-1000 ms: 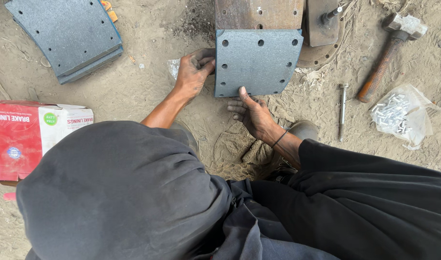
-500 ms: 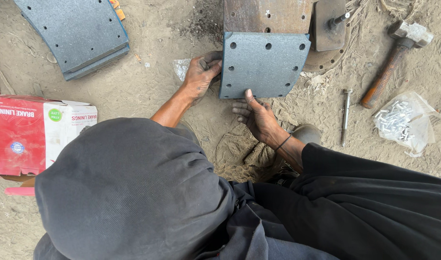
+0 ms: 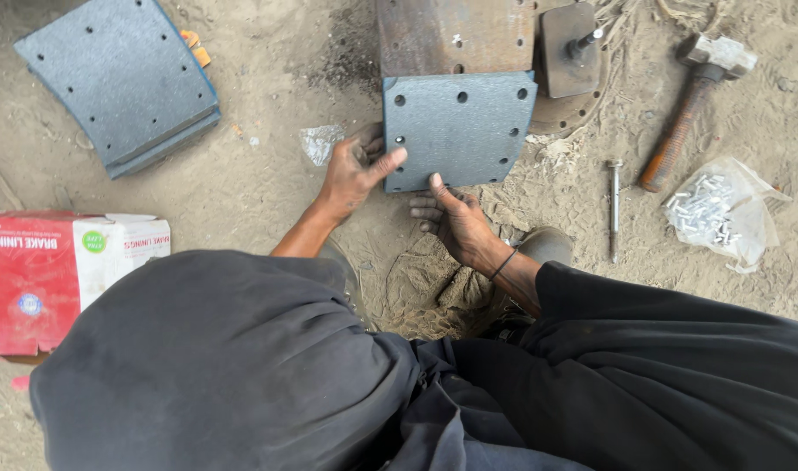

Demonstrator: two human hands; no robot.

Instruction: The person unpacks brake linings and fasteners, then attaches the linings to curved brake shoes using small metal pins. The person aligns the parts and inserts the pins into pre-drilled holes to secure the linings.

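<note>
While the person crouched over sandy ground, a red and white cardboard box sat at the far left edge. Up and right of it lay a stack of grey curved lining pads with holes, well apart from the hands; a small orange bit showed just beside its top right corner. Further right, a crumpled clear plastic scrap lay on the sand, just beside the left hand. That hand gripped the lower left edge of the grey lining plate, thumb on its top face, other fingers mostly hidden behind the edge; grip narrow, holding the plate. The plate sat centre top of the view, lying over the lower end of a rusty brown metal shoe, holes visible along its sides. The right hand met the plate's bottom edge from below, thumb up on the edge, fingers curled under it; grip holding the plate too, a dark band on the wrist. Right of the plate stood a rusty metal block with a bolt. Further right, a thin metal punch lay on the sand, then a hammer with a rusty handle, and at far right a clear bag of small silver rivets. Dark clothing filled the bottom.
</note>
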